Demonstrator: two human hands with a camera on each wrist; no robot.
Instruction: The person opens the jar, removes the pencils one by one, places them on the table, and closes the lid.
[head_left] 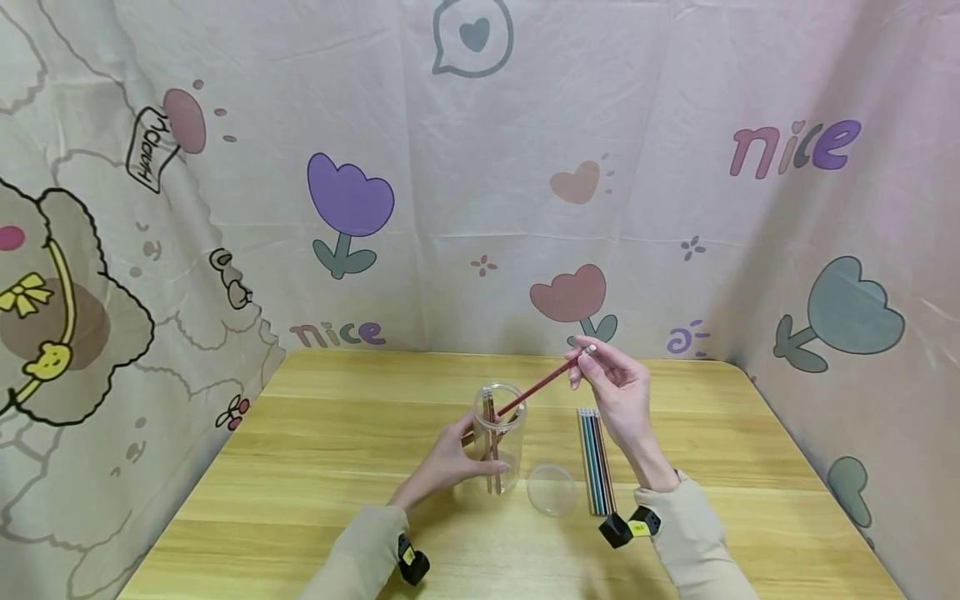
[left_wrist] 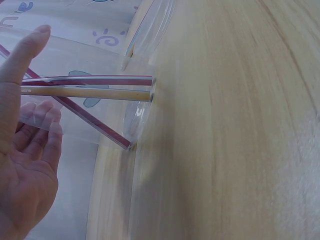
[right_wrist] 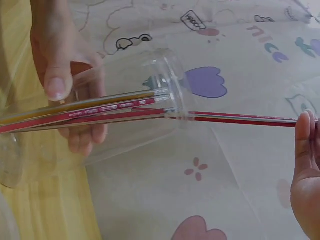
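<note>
Pencil in right hand shows its pale end only in head view

Both sleeves are beige, with black, yellow-labelled cameras at the cuffs.

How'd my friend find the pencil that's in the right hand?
At the wooden table, the left hand holds a clear jar. Slanting into its mouth is a red pencil, pinched by the right hand. Unlike the other pencils, it pokes far out of the jar.

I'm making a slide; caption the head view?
Left hand grips a clear jar; right hand holds a red pencil slanting into it.
</note>
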